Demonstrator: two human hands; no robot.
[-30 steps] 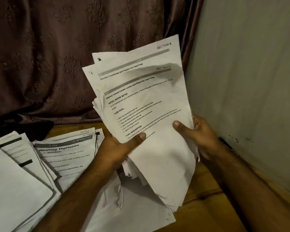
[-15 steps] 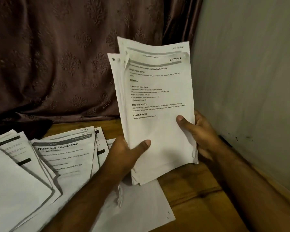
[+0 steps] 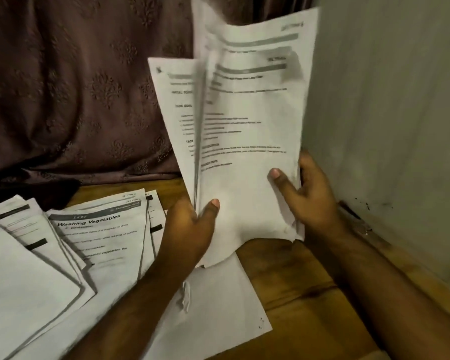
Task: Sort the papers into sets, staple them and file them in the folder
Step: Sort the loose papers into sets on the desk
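Since half a second ago the held stack of papers point(image 3: 247, 141) has come up higher and split: its front sheets now peel to the right, while one printed sheet point(image 3: 177, 113) fans out to the left behind them, where before the pile was squared and closed. Motion blur smears the upper part of the stack, so it is probably being leafed through. I judge that sorting is in hand; no stapler or folder shows in the view, and stapling and filing look not yet begun.

Both hands grasp the stack near its lower edge, upright above the wooden table point(image 3: 309, 294). At the bottom left corner the left hand point(image 3: 190, 229) holds it, thumb laid across the front sheet, the other fingers hidden behind the paper. Further up the right edge, the right hand point(image 3: 309, 196) clamps it, thumb pressed flat on the front page and fingers wrapped round the back. Between the two grips the lower margin buckles and curls.

Below the left grip, a blank sheet point(image 3: 218, 307) lies flat on the table. Further left of that grip, well apart from the held stack, overlapping papers are spread out, the "Washing Vegetables" page point(image 3: 102, 229) on top. Behind them hangs a dark curtain point(image 3: 76, 87); a pale wall point(image 3: 387, 113) stands just beside the right grip.
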